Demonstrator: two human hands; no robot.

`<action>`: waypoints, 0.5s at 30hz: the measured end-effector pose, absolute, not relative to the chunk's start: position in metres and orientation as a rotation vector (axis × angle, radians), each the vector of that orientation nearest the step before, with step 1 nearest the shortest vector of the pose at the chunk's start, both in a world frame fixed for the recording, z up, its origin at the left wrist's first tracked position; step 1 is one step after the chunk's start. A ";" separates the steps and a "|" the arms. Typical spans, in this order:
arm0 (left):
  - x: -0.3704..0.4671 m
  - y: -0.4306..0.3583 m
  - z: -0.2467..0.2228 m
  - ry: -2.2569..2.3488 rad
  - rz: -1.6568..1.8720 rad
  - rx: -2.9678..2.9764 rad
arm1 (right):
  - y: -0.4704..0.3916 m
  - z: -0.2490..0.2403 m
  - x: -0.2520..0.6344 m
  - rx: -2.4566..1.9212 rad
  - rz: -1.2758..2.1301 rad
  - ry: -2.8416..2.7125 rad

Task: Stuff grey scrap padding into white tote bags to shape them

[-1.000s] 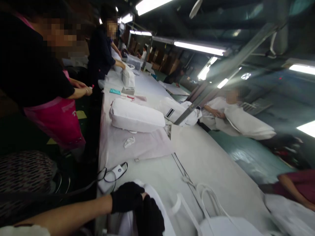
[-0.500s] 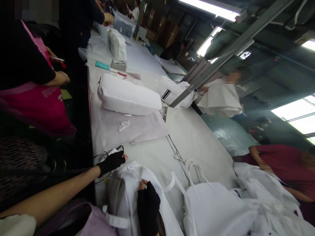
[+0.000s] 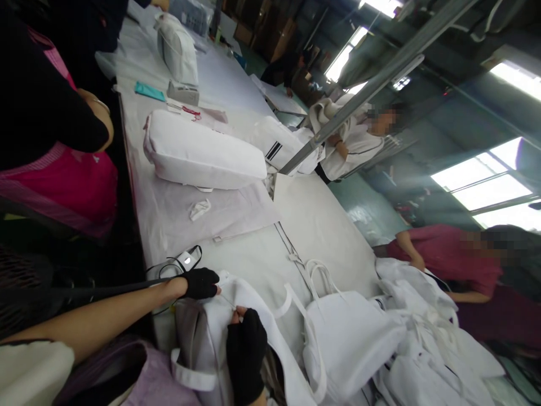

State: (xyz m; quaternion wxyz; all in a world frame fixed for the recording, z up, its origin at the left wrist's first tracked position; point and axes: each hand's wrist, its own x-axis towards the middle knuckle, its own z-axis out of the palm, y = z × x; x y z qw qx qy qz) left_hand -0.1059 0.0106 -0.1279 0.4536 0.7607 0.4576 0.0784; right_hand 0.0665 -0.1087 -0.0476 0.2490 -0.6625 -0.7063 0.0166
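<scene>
1. The long table (image 3: 338, 237) runs from near to far.
2. A stuffed white bag (image 3: 203, 152) lies far left on it, long axis pointing left to right.
3. The near white bag (image 3: 220, 338) lies at the near edge, long axis running near to far.
4. The left hand (image 3: 200, 283), in a black glove, rests on the bag's far end, fingers narrow.
5. The right hand (image 3: 245, 349), gloved too, pinches the bag's fabric.

A white fabric bag (image 3: 220, 338) with white webbing straps lies on its side under the fingers, its upper edge bunched just below the black-gloved fingertips. A thin white cord (image 3: 228, 300) runs taut between the fingertips, just above the bag's cloth.
</scene>
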 end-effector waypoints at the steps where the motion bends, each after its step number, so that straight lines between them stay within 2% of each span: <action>1: -0.105 0.010 -0.130 1.107 0.214 1.890 | -0.107 -0.047 0.066 -1.831 0.015 -1.915; 4: -0.103 0.006 -0.134 1.124 0.331 1.885 | -0.100 -0.044 0.066 -1.857 -0.062 -1.919; 10: -0.103 -0.004 -0.152 1.296 0.574 1.749 | -0.094 -0.032 0.071 -1.871 0.250 -1.803; 15: -0.109 0.000 -0.163 1.334 0.688 1.702 | -0.111 -0.025 0.078 -1.936 0.214 -1.639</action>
